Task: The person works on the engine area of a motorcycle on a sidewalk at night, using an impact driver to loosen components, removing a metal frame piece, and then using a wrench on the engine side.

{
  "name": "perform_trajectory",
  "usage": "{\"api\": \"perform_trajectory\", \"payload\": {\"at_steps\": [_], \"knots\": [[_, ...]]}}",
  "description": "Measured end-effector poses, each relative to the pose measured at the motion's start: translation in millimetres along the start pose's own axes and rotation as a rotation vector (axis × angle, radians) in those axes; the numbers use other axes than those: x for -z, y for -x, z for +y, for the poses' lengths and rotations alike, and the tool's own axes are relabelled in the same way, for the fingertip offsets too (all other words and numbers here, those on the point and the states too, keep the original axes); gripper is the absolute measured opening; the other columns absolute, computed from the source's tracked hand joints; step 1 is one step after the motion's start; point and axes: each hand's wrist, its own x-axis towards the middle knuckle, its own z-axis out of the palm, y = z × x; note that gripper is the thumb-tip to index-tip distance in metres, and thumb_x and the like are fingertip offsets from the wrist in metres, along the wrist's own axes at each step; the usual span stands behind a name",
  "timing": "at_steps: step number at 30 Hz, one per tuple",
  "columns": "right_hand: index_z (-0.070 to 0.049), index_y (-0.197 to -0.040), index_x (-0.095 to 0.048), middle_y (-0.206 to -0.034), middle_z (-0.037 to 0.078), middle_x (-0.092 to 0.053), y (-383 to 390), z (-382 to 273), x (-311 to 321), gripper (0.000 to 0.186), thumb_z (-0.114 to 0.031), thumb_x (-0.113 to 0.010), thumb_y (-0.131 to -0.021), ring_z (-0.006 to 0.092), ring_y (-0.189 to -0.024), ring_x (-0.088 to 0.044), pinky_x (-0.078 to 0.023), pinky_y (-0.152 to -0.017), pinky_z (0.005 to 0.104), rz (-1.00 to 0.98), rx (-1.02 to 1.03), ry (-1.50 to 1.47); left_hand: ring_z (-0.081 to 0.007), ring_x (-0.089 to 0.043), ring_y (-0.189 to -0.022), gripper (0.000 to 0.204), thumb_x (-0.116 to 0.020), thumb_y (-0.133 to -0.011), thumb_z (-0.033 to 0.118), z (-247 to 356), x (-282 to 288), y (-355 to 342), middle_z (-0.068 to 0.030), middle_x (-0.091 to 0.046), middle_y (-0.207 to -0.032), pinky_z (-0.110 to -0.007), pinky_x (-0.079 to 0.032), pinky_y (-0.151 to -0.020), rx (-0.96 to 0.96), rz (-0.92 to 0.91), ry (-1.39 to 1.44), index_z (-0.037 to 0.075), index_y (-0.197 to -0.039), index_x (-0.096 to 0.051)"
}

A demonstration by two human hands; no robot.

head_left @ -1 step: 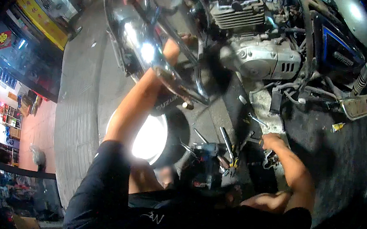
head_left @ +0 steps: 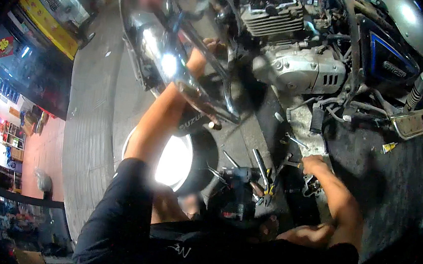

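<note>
A person in a black T-shirt (head_left: 210, 254) works with both bare hands at a partly stripped black-and-silver motorcycle (head_left: 329, 74) at the floor's far side. The left hand (head_left: 213, 44) reaches beneath a long, curved chrome part (head_left: 153, 45), its fingers apparently curled; whether they grip anything cannot be told. The right hand (head_left: 315, 166) is low over a pale, stained strip (head_left: 307, 118), fingers bent beside a hammer-like tool (head_left: 289, 160) with a metal head; a firm grip cannot be confirmed. Just beyond, a slim silver wrench (head_left: 298, 141) lies at the strip's left edge. Farther left on the grey floor (head_left: 110, 71) are a straight silver bar (head_left: 259, 161) and yellow-and-black pliers (head_left: 269, 188). The work looks well short of finished: the top of the finned, silver-grey engine (head_left: 275, 23) appears uncovered, while the black side panel (head_left: 394, 58) with blue trim is in place. The engine's top is not yet closed, and tools remain out.
</note>
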Motion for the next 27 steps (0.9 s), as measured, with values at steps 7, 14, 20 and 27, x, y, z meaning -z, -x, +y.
{"api": "perform_trajectory", "payload": {"at_steps": [7, 14, 20, 27], "knots": [[-0.011, -0.1, -0.068, -0.088, 0.011, -0.07, 34, 5, -39, 0.024, -0.02, -0.055, -0.082, 0.0292, -0.085, -0.068, -0.05, -0.072, 0.0442, 0.292, -0.1, 0.042, -0.0164, -0.061, -0.093, 0.03, -0.044, -0.098, 0.018, -24, -91, -47, -0.0037, -0.064, -0.107, -0.028, -0.048, -0.078, 0.16, -0.228, 0.26, 0.004, -0.12, -0.058], [-0.011, -0.099, -0.069, -0.09, 0.009, -0.071, 31, -21, 8, 0.026, -0.021, -0.048, -0.088, 0.0269, -0.085, -0.069, -0.052, -0.071, 0.0424, 0.257, -0.075, 0.068, -0.0147, -0.058, -0.087, 0.025, -0.048, -0.093, 0.015, -34, -64, -97, -0.0035, -0.066, -0.097, -0.03, -0.045, -0.077, 0.112, -0.356, -0.125, 0.002, -0.106, -0.065], [-0.011, -0.094, -0.069, -0.083, 0.009, -0.07, 20, -24, 11, 0.021, -0.019, -0.052, -0.083, 0.0262, -0.079, -0.069, -0.051, -0.064, 0.0417, 0.245, -0.029, 0.142, -0.0173, -0.059, -0.085, 0.024, -0.059, -0.083, 0.014, -34, -88, -95, -0.0058, -0.067, -0.095, -0.033, -0.046, -0.072, 0.318, -0.295, -0.03, 0.001, -0.102, -0.066], [-0.01, -0.089, -0.069, -0.072, 0.011, -0.068, 29, -24, -1, 0.02, -0.021, -0.053, -0.084, 0.0277, -0.066, -0.067, -0.049, -0.056, 0.0429, 0.362, 0.003, 0.12, -0.0198, -0.063, -0.081, 0.02, -0.058, -0.081, 0.011, -58, -73, -119, -0.0073, -0.069, -0.09, -0.033, -0.048, -0.069, 0.166, -0.573, -0.295, 0.0, -0.094, -0.068]]}}
